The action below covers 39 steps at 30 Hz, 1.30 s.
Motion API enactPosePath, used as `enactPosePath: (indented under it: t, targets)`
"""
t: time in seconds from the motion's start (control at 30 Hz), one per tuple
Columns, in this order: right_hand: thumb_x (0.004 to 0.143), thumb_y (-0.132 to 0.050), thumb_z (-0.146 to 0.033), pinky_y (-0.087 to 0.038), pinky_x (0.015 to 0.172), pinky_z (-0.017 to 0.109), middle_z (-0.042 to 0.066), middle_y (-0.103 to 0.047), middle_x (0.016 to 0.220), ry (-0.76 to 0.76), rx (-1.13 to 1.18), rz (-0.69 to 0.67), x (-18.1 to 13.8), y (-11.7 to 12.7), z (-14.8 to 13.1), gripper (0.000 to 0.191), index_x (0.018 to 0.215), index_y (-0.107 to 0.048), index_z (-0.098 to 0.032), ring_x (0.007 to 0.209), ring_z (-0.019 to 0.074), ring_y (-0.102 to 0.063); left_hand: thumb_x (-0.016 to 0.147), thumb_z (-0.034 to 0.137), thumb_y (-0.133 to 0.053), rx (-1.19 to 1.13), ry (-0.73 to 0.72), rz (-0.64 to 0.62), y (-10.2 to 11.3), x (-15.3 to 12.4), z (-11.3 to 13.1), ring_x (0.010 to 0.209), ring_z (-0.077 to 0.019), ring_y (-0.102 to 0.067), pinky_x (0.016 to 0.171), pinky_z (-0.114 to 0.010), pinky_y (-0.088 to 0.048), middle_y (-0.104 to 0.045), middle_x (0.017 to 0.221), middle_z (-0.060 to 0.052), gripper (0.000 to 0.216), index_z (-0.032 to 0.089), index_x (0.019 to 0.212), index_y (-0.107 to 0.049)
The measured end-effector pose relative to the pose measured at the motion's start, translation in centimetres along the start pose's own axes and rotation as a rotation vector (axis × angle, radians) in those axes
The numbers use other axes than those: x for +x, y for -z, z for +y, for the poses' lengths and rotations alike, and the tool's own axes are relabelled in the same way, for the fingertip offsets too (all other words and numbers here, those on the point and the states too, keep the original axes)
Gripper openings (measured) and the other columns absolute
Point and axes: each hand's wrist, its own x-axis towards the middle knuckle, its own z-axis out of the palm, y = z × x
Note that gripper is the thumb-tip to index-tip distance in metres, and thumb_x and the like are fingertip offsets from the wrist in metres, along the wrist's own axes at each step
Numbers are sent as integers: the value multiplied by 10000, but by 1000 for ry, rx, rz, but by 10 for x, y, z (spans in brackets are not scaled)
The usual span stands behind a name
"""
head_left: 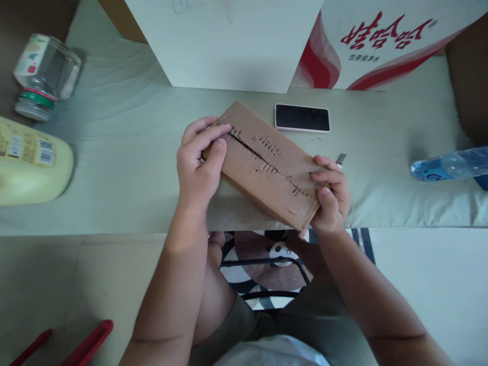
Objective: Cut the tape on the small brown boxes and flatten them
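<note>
A brown cardboard box [263,162] is held up between my two hands, tilted so that its far left corner points away from me. A dark slit runs along the middle of its top, with torn, scuffed patches beside it. My left hand [202,157] grips the left end, fingers on top near the slit. At the right end, my right hand [331,193] is closed around the corner. Just beyond the right fingers a metal blade tip [341,159] shows; the rest of it is hidden. A phone [302,118] with a dark screen lies behind the box.
A white carton [232,51] and a red-and-white carton [381,46] stand at the back of the cloth-covered surface [122,173]. On the left are a clear bottle [57,71] and a yellow jug [34,162]. A water bottle [450,165] lies at right.
</note>
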Motion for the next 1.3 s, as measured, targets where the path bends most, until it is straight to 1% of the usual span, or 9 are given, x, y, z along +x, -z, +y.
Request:
enactPosePath:
  t: [0.13, 0.23, 0.4, 0.57, 0.83, 0.93, 1.07, 1.2, 1.3]
  targets:
    - [981, -537, -496, -452, 1164, 600, 56, -681, 1313, -8, -20, -5, 0, 1, 0, 247, 1044, -683, -307, 1333, 337, -609, 829, 333, -818, -24, 99, 29, -1, 1, 5, 1331, -326, -616, 1225, -503, -459, -719, 1210, -73, 125, 288, 945, -801]
    - [983, -527, -497, -458, 1158, 603, 58, -685, 1310, -3, -31, -6, 0, 1, 0, 250, 1038, -679, -306, 1331, 335, -610, 822, 281, -811, -35, 124, 37, -2, 2, 7, 1333, -318, -611, 1230, -499, -450, -713, 1195, -67, 112, 290, 933, -798]
    - [992, -496, -504, -477, 1144, 597, 62, -682, 1324, -8, -74, -21, 0, 2, 0, 267, 1035, -665, -302, 1334, 326, -611, 839, 263, -775, -4, 86, 29, -1, 1, 4, 1302, -306, -628, 1221, -489, -455, -720, 1200, -63, 126, 287, 958, -808]
    - [983, -529, -463, -464, 1153, 575, 47, -693, 1313, 0, -22, -3, 0, 1, 0, 227, 1036, -685, -306, 1298, 311, -626, 875, 300, -733, 29, 30, 14, 0, -1, 2, 1285, -295, -642, 1200, -475, -478, -732, 1230, -65, 148, 287, 994, -819]
    - [969, -550, -447, -471, 1142, 560, 45, -694, 1325, -24, 2, 2, -1, 1, 0, 209, 1026, -692, -305, 1295, 307, -634, 859, 358, -782, -4, 75, 29, -1, -1, 4, 1301, -310, -633, 1191, -476, -490, -722, 1211, -76, 134, 295, 975, -804]
    - [970, -556, -440, -470, 1132, 573, 55, -693, 1340, -27, 18, -1, 1, -1, -3, 196, 1011, -681, -294, 1320, 322, -629, 901, 404, -739, 32, 21, 3, 0, -1, 3, 1292, -304, -641, 1173, -470, -509, -723, 1238, -77, 170, 303, 1020, -806]
    - [974, -553, -441, -470, 1111, 602, 74, -705, 1293, -31, 43, -13, 2, -2, -6, 189, 995, -656, -284, 1332, 352, -628, 963, 454, -653, 145, -51, -45, 3, -3, 2, 1316, -299, -633, 1181, -473, -509, -709, 1287, -77, 242, 311, 1094, -799]
    - [962, -560, -455, -474, 1100, 600, 76, -699, 1313, -69, 51, -32, 1, -1, -6, 192, 982, -647, -286, 1322, 357, -629, 984, 412, -621, 233, -55, -85, 6, -6, 5, 1322, -289, -630, 1170, -457, -522, -702, 1306, -75, 243, 309, 1086, -816]
    - [953, -564, -465, -471, 1097, 602, 75, -695, 1337, -91, 46, -41, 0, 0, -7, 199, 972, -644, -284, 1296, 356, -638, 983, 375, -618, 247, -54, -74, 6, -7, 4, 1308, -281, -638, 1153, -448, -538, -704, 1312, -66, 232, 306, 1059, -826]
